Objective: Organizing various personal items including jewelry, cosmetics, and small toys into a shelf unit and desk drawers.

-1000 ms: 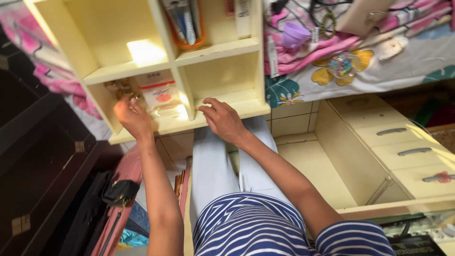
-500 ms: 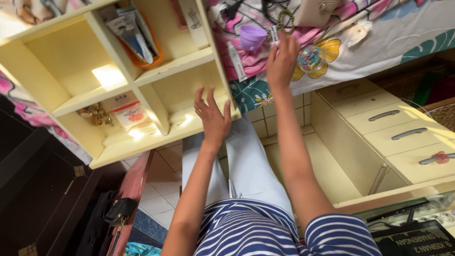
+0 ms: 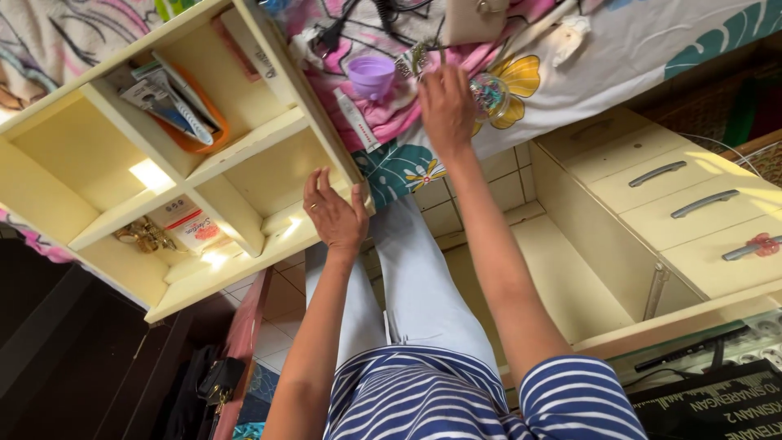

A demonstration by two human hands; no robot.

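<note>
Left hand: your left hand (image 3: 332, 213) lies spread flat, fingers apart, against the front edge of the pale yellow shelf unit (image 3: 236, 159), at its lower right compartment. It grasps nothing.
Right hand: your right hand (image 3: 445, 107) is stretched out to the bed, fingers curled down over small items on the sheet. From this angle you cannot tell whether it has closed on anything (the fingertips are hidden behind the knuckles).
Nearest things: a clear jar of coloured bits (image 3: 489, 94) sits just beside your right hand, touching or nearly touching it. A purple cup (image 3: 371, 76) stands a little to the left of that hand, apart from it.
Bed: the floral sheet (image 3: 627, 49) carries both, along with a tangle of dark cables (image 3: 358, 20) near the top edge.
Shelf contents: an orange holder (image 3: 195, 134) with flat packets sits in an upper compartment; a white and red packet (image 3: 189, 228) and a gold-coloured trinket (image 3: 142, 236) lie in the lower left one.
Right side: a cream drawer unit (image 3: 692, 212) with grey handles lies on its side, well apart from both hands.
</note>
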